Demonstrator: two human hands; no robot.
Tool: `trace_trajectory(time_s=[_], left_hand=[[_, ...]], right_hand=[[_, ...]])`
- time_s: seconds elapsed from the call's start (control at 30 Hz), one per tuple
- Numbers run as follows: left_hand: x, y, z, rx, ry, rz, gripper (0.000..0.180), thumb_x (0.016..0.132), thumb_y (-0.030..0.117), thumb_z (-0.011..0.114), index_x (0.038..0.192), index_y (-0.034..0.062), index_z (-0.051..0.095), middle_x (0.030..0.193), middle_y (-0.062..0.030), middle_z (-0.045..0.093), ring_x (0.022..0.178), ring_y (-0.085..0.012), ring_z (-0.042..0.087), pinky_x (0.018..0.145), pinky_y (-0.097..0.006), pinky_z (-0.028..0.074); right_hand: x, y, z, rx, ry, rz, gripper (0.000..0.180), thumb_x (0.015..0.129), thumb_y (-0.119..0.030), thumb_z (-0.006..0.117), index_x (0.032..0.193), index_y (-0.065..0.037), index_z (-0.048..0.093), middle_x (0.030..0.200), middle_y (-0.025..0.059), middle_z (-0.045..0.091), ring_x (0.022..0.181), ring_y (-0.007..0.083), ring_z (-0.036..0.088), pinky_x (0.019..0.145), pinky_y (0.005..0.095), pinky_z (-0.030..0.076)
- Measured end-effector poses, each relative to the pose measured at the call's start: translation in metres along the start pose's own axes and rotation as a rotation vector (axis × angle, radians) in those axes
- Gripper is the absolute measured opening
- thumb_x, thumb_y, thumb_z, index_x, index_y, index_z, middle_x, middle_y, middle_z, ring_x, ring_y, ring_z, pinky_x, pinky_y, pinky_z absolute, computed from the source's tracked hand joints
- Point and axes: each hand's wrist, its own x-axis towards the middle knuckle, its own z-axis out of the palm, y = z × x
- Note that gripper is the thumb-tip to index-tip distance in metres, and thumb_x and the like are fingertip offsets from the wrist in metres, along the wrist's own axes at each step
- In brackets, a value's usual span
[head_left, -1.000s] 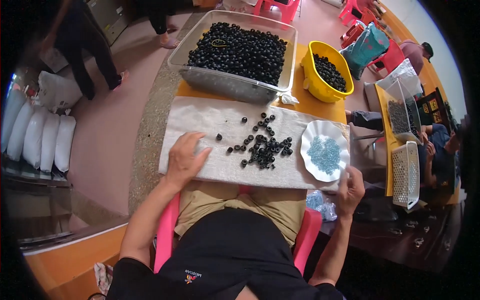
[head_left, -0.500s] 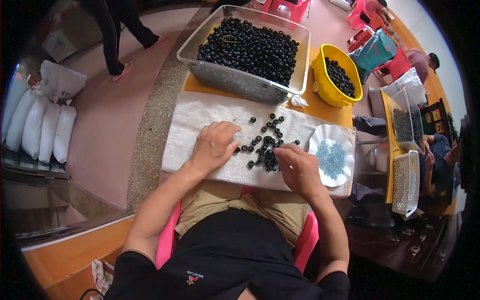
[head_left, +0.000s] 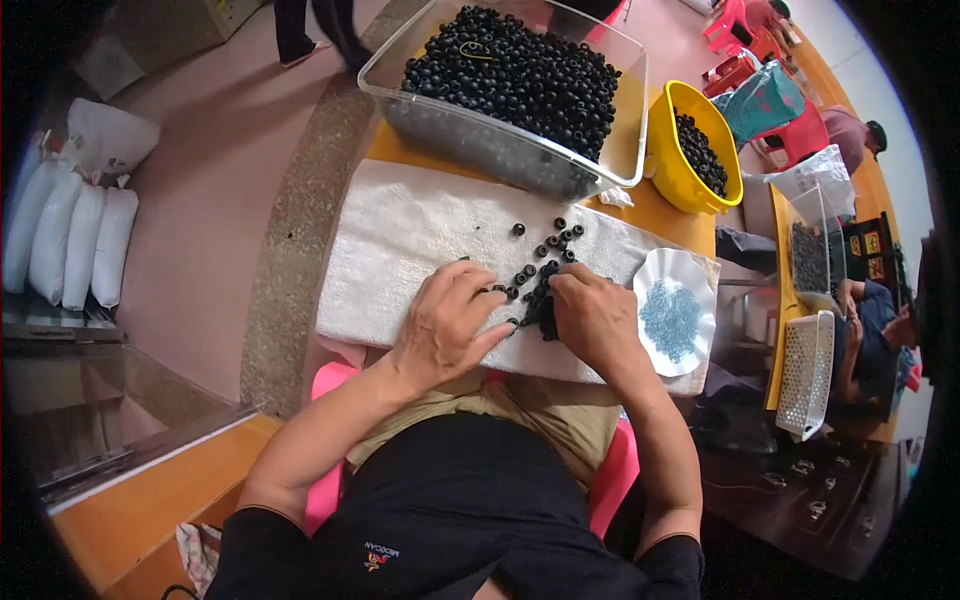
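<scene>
Small round black pieces with holes lie scattered and heaped on a white towel in front of me. My left hand rests at the left of the heap, thumb and fingers apart, fingertips next to a few pieces. On the heap's right side, my right hand has its fingers bent together and down onto the black pieces. Whatever is between those fingertips is hidden. Just right of that hand stands a white fluted dish of tiny pale-blue bits.
Beyond the towel stands a big clear bin full of black pieces. A yellow basin with more is at its right. White sacks stand on the left floor. At far right, a person sits near a white basket.
My left hand has moved right and slightly nearer me, up to the heap. My right hand has shifted slightly onto it. The walking person in the background has moved right.
</scene>
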Motion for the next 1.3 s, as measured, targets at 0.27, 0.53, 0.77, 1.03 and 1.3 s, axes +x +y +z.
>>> trace_trajectory(time_s=[0.27,0.53,0.77,1.03,1.3], left_hand=[[-0.006,0.004,0.005,-0.024,-0.074,0.021,0.031,0.071,0.015,0.077,0.098,0.0044,0.066,0.119,-0.0155,0.057,0.115,-0.037,0.051,0.096,-0.045,0.044],[-0.005,0.009,0.003,-0.007,-0.092,0.004,0.026,0.071,0.014,0.076,0.094,0.0068,0.067,0.124,-0.0143,0.054,0.121,-0.0377,0.047,0.098,-0.046,0.043],[-0.006,0.009,0.008,-0.025,-0.07,0.038,0.022,0.072,0.012,0.072,0.09,0.003,0.065,0.118,-0.0135,0.056,0.12,-0.0351,0.047,0.096,-0.044,0.043],[-0.009,0.008,0.015,-0.144,0.07,0.052,0.025,0.071,0.006,0.074,0.093,0.0007,0.063,0.097,-0.0149,0.063,0.096,-0.0345,0.061,0.081,-0.04,0.051],[-0.012,0.013,0.017,-0.326,0.113,-0.061,0.022,0.075,0.003,0.071,0.095,0.0008,0.062,0.088,-0.0157,0.065,0.078,-0.0342,0.064,0.068,-0.038,0.053]], right_hand=[[-0.003,-0.014,-0.005,0.15,0.049,-0.064,0.008,0.079,-0.005,0.067,0.087,-0.007,0.068,0.09,0.0067,0.069,0.07,0.0285,0.067,0.059,0.0365,0.054],[-0.031,-0.024,-0.006,0.287,0.064,0.031,0.012,0.081,0.003,0.068,0.091,-0.001,0.067,0.089,0.0118,0.069,0.068,0.0237,0.069,0.058,0.0298,0.054],[-0.06,-0.018,0.011,0.344,0.148,0.055,0.016,0.08,0.007,0.067,0.094,0.0,0.066,0.088,0.0122,0.068,0.068,0.0212,0.069,0.058,0.0283,0.054],[-0.053,-0.04,0.022,0.679,0.276,0.093,0.022,0.082,0.005,0.067,0.104,0.0,0.065,0.099,0.0114,0.067,0.072,0.0139,0.063,0.059,0.0246,0.05],[-0.047,-0.044,0.038,0.768,0.256,0.024,0.037,0.082,0.009,0.061,0.118,-0.002,0.061,0.107,0.013,0.063,0.076,0.0142,0.059,0.067,0.0226,0.047]])
